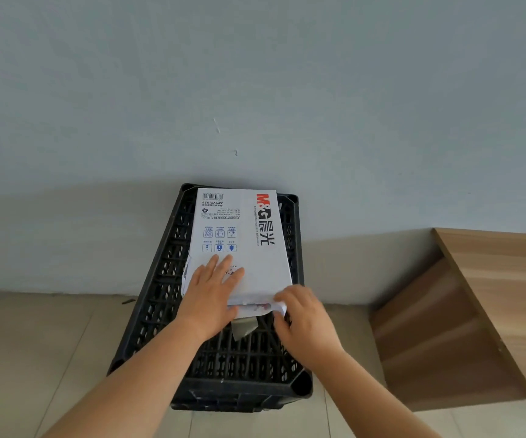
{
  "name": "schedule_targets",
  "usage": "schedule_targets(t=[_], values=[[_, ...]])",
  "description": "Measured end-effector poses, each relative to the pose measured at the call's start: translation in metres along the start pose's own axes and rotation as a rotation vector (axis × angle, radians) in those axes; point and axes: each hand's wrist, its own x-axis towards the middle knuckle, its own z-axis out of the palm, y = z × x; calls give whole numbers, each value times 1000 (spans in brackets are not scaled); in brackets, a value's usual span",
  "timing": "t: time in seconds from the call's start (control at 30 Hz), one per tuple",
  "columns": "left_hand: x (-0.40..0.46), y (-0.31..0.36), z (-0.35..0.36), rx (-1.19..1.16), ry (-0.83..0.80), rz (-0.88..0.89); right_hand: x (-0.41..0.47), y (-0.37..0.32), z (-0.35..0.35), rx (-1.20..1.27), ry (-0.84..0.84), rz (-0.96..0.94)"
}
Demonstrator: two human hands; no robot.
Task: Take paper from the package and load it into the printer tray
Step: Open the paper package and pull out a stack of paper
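A white paper package [249, 235] with red and black printing lies flat on an upturned black plastic crate [167, 273]. My left hand [211, 292] rests flat on the package's near end, fingers spread, pressing it down. My right hand [302, 314] pinches the torn wrapper flap at the near right corner. A loose grey scrap of wrapper [245, 328] hangs below the near edge. No printer or tray is in view.
The crate stands on a tiled floor [50, 358] against a pale grey wall [255, 90]. A wooden desk [508, 279] with a side panel stands at the right, close to my right arm.
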Motion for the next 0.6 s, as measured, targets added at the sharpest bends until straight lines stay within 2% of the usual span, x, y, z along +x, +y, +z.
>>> schedule_targets(t=[0.07,0.13,0.27,0.5,0.6], values=[[0,0,1,8,-2,-9,7,11,-4,-67,-1,172],[-1,1,2,11,-8,-13,12,18,-2,-130,-94,235],[-2,3,5,10,-10,-11,16,25,3,-251,-220,213],[-2,7,8,19,10,8,8,46,-8,-356,-250,179],[-3,8,9,12,68,74,6,45,-8,-358,-272,149]])
